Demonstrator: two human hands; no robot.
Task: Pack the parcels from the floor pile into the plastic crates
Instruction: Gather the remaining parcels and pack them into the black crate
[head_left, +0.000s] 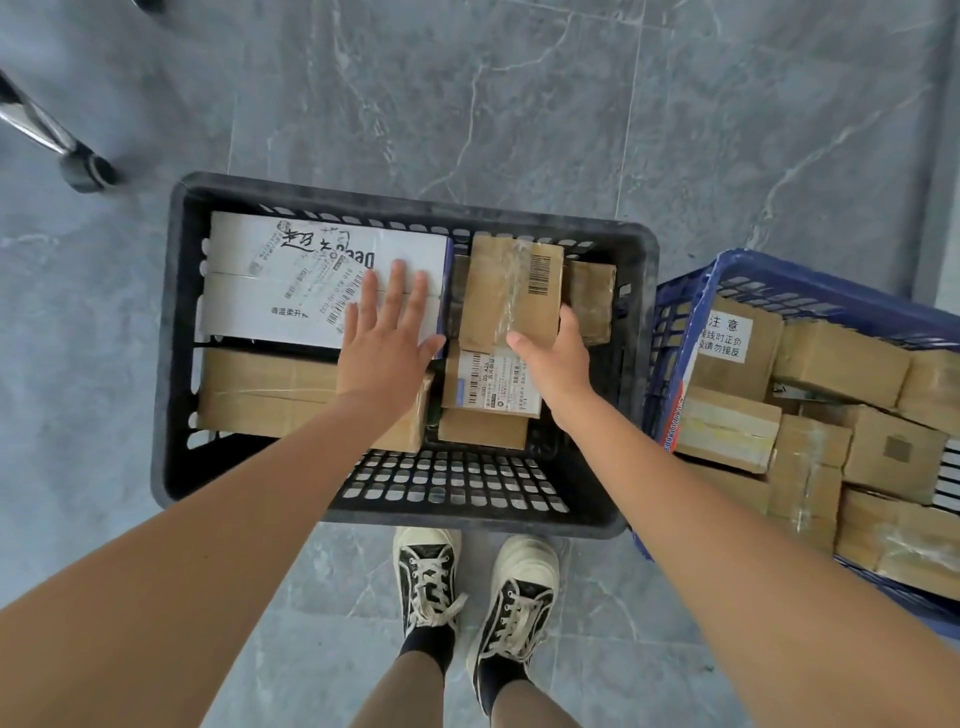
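Chrome tubing (36, 124) on a black caster (87, 172) pokes in at the far left, its upper part cut off by the frame edge. Right of it, on grey veined tile, stands the black crate (171, 332), a perforated plastic tub with a slotted floor. Inside lie a white box (291, 286) with smeared, unreadable print and a long brown carton (260, 395). The left hand (382, 345) rests flat on the white box, fingers straight and spread. The right hand (553, 353) grips a taped cardboard parcel (511, 293) at its near edge, thumb on top, the fingers hidden beneath. Under it lies a labelled parcel (491, 387). Farthest right, the blue crate (675, 332) is packed with cartons and cropped at the edge.
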